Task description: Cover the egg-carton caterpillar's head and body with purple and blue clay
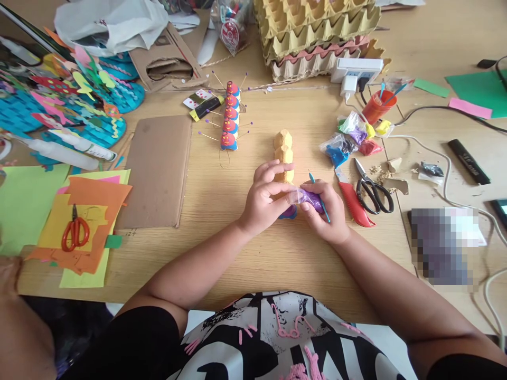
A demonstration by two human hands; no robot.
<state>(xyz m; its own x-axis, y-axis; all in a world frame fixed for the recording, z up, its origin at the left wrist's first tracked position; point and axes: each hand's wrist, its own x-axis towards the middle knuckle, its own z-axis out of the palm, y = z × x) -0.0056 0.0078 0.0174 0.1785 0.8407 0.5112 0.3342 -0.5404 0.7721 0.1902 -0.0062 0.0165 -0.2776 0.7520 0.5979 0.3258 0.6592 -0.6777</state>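
Observation:
Between my two hands is a small clear bag of purple clay point(311, 199). My left hand point(270, 196) pinches the bag's end with thumb and forefinger, its other fingers spread. My right hand point(325, 210) is closed on the purple part and also holds a thin blue tool point(325, 212). Behind my hands stretches a yellow egg-carton strip point(283, 148), its near part hidden by my left hand; a blue and purple end point(289, 212) shows below. A finished-looking red and blue caterpillar figure point(230, 119) with pin-like legs lies further left.
Scissors point(374, 191) and a red-handled cutter point(354, 203) lie right of my hands, below clay bags point(348, 140) and an orange cup point(378, 105). Cardboard point(158, 169) and coloured paper point(91, 211) are left. Egg trays point(317, 37) stand behind. Another person's arm point(24, 322) shows at lower left.

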